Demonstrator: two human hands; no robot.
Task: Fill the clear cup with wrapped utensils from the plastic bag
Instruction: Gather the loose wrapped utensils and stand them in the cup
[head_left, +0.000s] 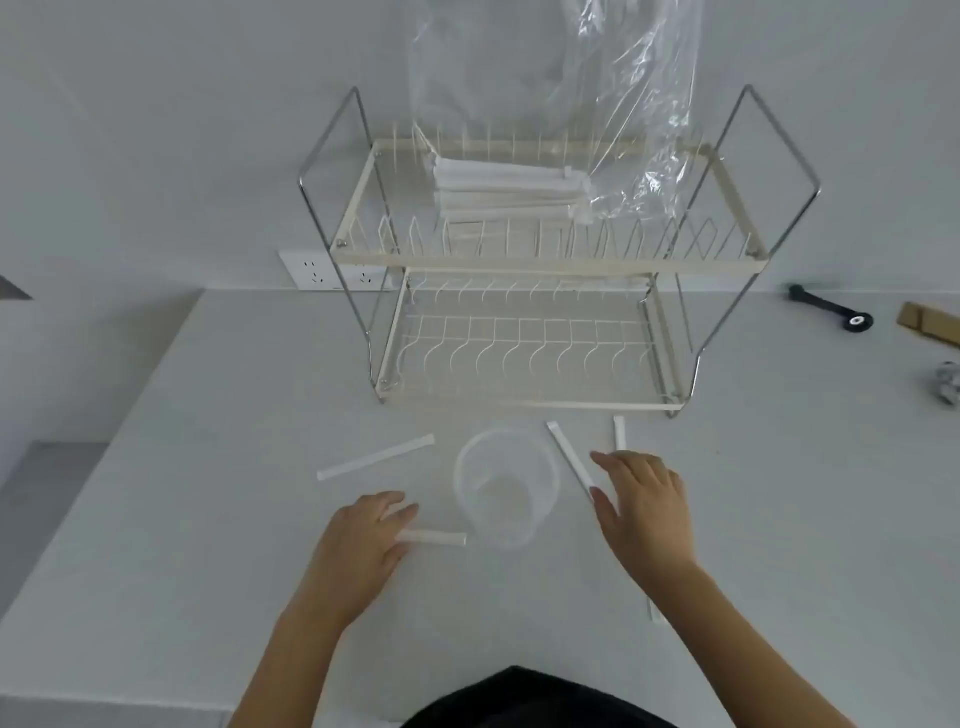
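Partly under right hand (641, 512), wrapped utensil (571, 457).

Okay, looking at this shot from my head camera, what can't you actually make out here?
- Head view, right hand: covers the near end of one wrapped utensil, so any contact is hidden.
- Left hand: fingers lie over a wrapped utensil; whether they grip it is unclear.
- Clear cup: too see-through and blurred to tell if anything is inside.
- Plastic bag: top cut off by the frame.
- Grey object: cut off at the right edge.
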